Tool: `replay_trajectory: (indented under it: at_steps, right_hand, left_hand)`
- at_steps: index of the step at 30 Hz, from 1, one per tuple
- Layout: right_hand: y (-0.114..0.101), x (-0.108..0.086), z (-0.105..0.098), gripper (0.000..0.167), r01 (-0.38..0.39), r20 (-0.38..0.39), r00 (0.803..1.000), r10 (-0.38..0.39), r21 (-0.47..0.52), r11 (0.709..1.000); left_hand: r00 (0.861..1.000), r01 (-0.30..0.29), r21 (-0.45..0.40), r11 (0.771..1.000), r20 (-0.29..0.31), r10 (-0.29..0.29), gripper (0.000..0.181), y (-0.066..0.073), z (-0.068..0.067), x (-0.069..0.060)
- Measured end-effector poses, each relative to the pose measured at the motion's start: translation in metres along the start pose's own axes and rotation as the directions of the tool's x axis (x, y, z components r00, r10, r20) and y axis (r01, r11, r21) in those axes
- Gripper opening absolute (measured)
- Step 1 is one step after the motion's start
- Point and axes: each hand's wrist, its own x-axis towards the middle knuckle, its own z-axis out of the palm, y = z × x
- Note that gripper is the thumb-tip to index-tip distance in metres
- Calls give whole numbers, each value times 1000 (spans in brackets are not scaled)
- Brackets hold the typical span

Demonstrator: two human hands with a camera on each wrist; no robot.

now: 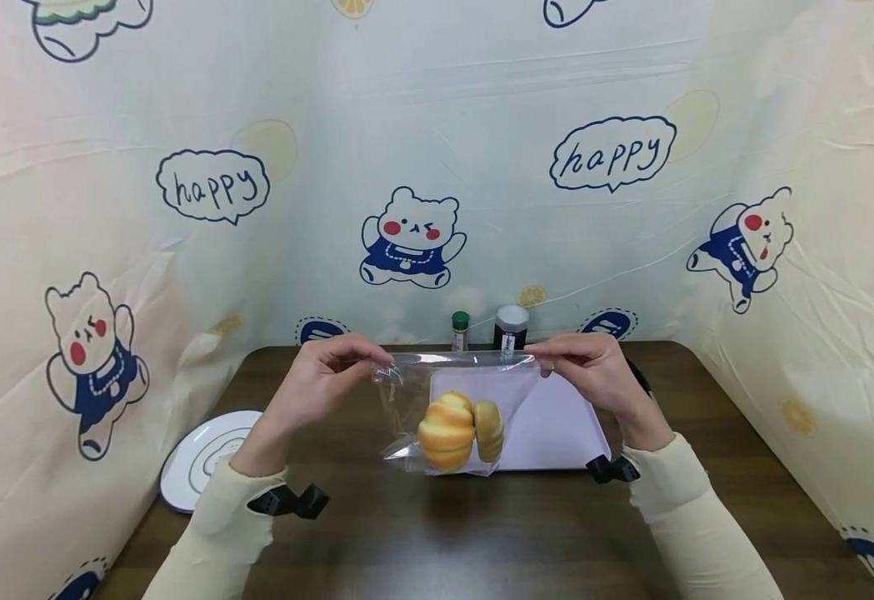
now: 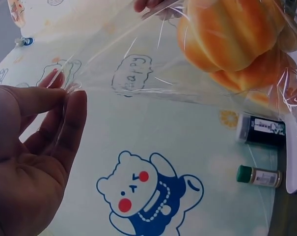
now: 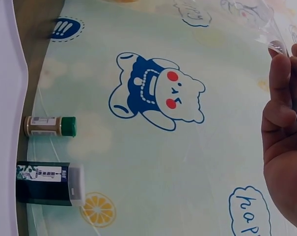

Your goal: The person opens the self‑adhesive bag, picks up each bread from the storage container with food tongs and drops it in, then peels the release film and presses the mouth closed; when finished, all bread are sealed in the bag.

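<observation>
A clear plastic bag [image 1: 399, 408] hangs above the table, stretched between both hands. Inside it, at the bottom, lie a golden, ridged bread roll [image 1: 447, 430] and a smaller browner bread piece [image 1: 489, 430], side by side. My left hand [image 1: 327, 375] pinches the bag's upper left corner between thumb and fingers, as the left wrist view also shows. At the upper right corner, my right hand [image 1: 590, 367] pinches the bag's edge. In the right wrist view, the fingertips [image 3: 280, 64] meet the film, and part of that hand is cut off by the frame.
Behind the bag lies a pale lilac tray [image 1: 556, 425] on the dark wooden table [image 1: 377, 542]. A green-capped spice jar [image 1: 460, 330] and a dark jar with a white lid [image 1: 511, 327] stand at the back. White plates [image 1: 197, 462] sit at the left edge.
</observation>
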Motion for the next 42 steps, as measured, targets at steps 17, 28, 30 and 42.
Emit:
replay_trajectory:
  at_steps: [17, 28, 30, 42]
  right_hand:
    - [2, 2, 0, 32, 191, 34, 980, -197, 131, 973]
    - [-1, 1, -3, 20, 125, 18, 992, -127, 100, 987]
    - [0, 1, -3, 19, 120, 3, 993, -120, 98, 988]
    - [-16, 5, 3, 21, 8, -15, 1000, -8, -24, 1000]
  left_hand:
    - [997, -68, -136, 988, 29, 72, 17, -3, 0, 0]
    - [999, 31, -25, 999, 33, -30, 24, -1, 0, -1]
    - [998, 22, -17, 1000, 52, -21, 27, -1, 0, -1]
    - [988, 67, 97, 993, 134, -80, 41, -7, 4, 1]
